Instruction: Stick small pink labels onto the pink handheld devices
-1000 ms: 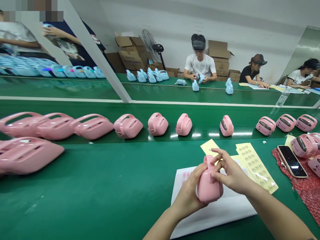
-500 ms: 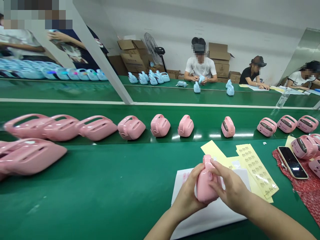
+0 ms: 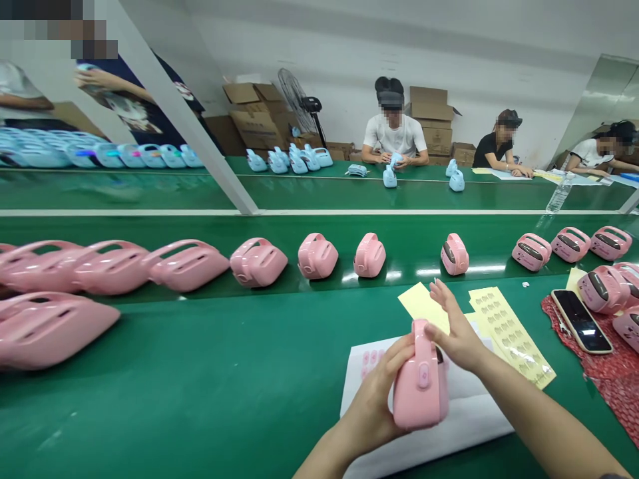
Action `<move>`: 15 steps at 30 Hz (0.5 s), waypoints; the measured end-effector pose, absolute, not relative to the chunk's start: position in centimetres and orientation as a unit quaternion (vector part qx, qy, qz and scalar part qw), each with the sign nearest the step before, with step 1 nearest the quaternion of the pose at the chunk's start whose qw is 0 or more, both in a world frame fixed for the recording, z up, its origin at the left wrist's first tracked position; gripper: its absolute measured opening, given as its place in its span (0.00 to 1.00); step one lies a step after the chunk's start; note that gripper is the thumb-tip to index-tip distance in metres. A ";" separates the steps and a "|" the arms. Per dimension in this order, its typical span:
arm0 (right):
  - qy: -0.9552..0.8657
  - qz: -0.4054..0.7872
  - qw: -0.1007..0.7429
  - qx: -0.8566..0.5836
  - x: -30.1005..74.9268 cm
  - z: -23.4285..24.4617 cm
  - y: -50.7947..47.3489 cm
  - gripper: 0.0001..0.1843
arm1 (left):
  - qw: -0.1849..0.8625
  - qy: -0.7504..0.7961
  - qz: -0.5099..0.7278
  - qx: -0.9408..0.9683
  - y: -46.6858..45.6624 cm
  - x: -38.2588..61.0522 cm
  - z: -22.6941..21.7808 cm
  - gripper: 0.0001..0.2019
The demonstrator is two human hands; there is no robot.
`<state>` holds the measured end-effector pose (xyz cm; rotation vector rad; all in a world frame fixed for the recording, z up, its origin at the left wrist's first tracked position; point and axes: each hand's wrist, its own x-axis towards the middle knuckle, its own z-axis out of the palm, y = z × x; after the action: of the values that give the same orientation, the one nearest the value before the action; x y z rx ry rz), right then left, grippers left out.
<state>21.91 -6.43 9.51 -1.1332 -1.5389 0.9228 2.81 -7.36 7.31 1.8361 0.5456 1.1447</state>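
My left hand (image 3: 382,399) is wrapped round a pink plastic device with a carry handle (image 3: 418,399), held tilted above a white sheet. A small pink oval piece (image 3: 424,376) sits on the side facing me, just below the handle's end. My right hand (image 3: 462,332) is open beside the handle, fingers stretched up and away; its thumb is close to the handle, and whether it touches I cannot tell. Beneath lies the white sheet (image 3: 357,386) with pink oval stickers (image 3: 369,362). Yellow sticker sheets (image 3: 514,332) lie to the right.
A row of pink devices (image 3: 317,256) runs along the green bench (image 3: 224,386). More stand at left and right. A phone (image 3: 582,321) rests on red wrap (image 3: 612,379). Across the divider, people (image 3: 394,133) sit by blue devices (image 3: 309,158); a bottle (image 3: 559,194) stands there.
My right hand has come off the device's side, its fingers lifting and opening upward. The pink oval piece on that side now shows fully. My left hand keeps hold, slightly lower.
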 end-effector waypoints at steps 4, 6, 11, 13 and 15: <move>-0.629 0.563 0.371 -0.387 23.1 8.3 -4.4 0.37 | 0.553 0.233 0.457 0.656 -8.3 2.5 5.7 0.48; -0.611 0.568 0.356 -0.421 23.1 8.2 -3.7 0.29 | 0.581 0.303 0.499 0.568 -8.6 2.9 4.8 0.51; -0.579 0.314 0.469 -0.588 22.8 10.2 -0.1 0.21 | 0.586 0.436 0.545 0.411 -9.1 5.0 3.3 0.34; -0.579 0.219 0.450 -0.644 22.8 10.9 2.5 0.25 | 0.589 0.443 0.514 0.440 -9.4 5.6 2.5 0.26; -0.568 0.169 0.421 -0.686 22.6 11.2 5.5 0.28 | 0.567 0.442 0.467 0.514 -9.6 5.8 1.6 0.18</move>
<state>22.62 5.50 11.22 -1.7191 -1.4237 0.4232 5.76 -9.56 1.59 1.2089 1.0391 1.0984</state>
